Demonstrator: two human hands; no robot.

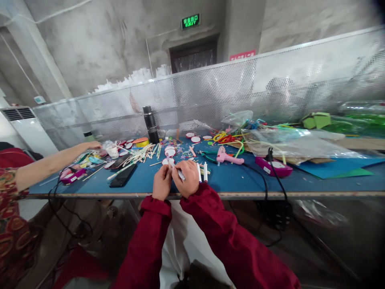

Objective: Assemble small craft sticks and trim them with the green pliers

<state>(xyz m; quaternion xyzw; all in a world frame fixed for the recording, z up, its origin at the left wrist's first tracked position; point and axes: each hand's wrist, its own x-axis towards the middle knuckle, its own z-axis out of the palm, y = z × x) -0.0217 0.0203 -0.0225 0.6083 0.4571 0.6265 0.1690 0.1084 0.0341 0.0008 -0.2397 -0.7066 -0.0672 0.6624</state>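
Close together at the front edge of the table, both my hands are closed. In my right hand (186,176) is a white marker pen (181,175), its barrel slanting between the fingers. The fingers of my left hand (162,182) are pinched by the pen's far end; what they hold is too small to make out. Just beyond the fingertips lie white round discs with red rims (170,151), partly hidden by my hands. Two more white markers (205,171) lie right beside my right hand.
A pink glue gun (229,157) and green-handled pliers (207,156) lie to the right, near a purple box (273,166) with cables. Left are a black phone (124,176), wooden sticks (141,154) and a black thermos (150,124). A co-worker's arm (57,162) reaches in from the left.
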